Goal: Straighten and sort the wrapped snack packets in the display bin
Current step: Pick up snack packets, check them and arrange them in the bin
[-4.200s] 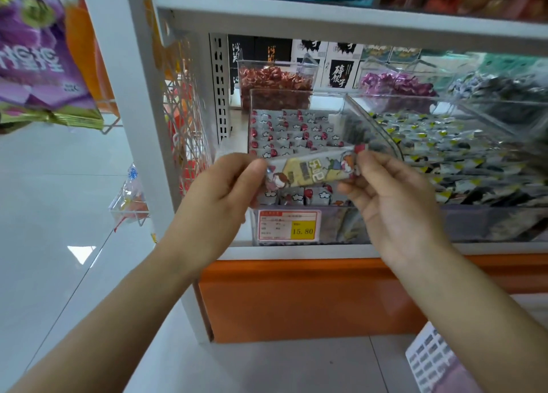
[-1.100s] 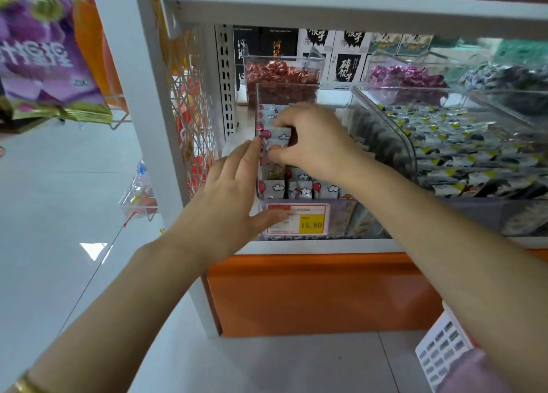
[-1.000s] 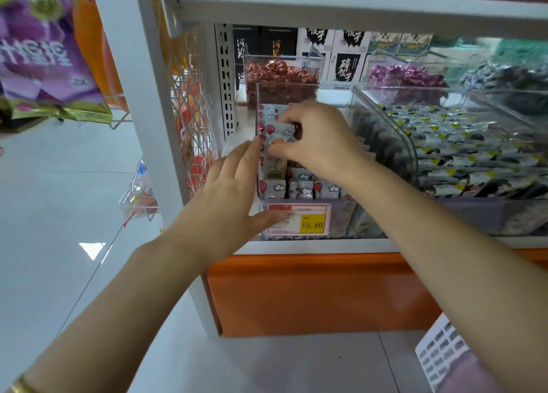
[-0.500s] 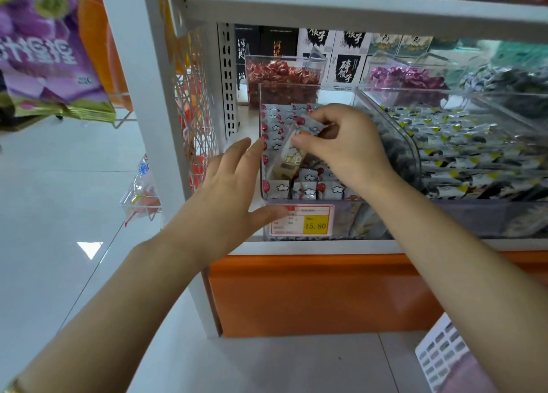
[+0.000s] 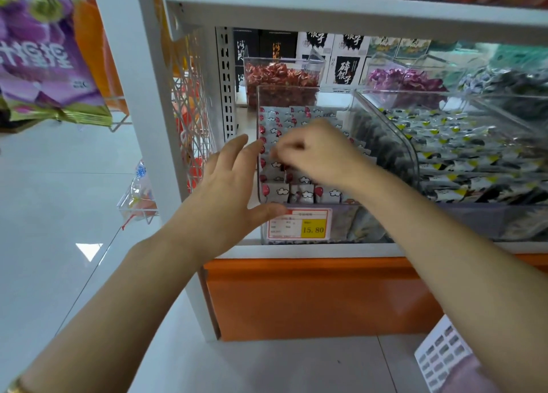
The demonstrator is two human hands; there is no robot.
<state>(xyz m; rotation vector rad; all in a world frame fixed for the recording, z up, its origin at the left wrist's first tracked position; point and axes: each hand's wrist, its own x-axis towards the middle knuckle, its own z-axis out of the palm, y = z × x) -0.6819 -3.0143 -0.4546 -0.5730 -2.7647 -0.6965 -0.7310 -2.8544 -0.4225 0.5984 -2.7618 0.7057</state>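
At centre left of the frame, the left hand [image 5: 225, 191] lies flat against the outside of the clear display bin [image 5: 258, 116]. Its fingers [image 5: 237, 152] are straight and spread on the left wall, and its thumb reaches across the front just above the price tag [image 5: 298, 225]. It looks to be steadying the bin.

Inside the bin, at frame centre, the snack packets [image 5: 284, 119] lie in overlapping rows. Most seem to run crosswise, long axis left to right, with their red-balloon ends toward the left wall. A front row [image 5: 275, 192] stands nearer upright.

The right hand [image 5: 320, 152] is down among the packets with its fingers curled. Blur hides whether they pinch a packet or only press.

The step looks like tucking one packet into line. The next move probably calls for laying it parallel to its neighbours, balloon end left.
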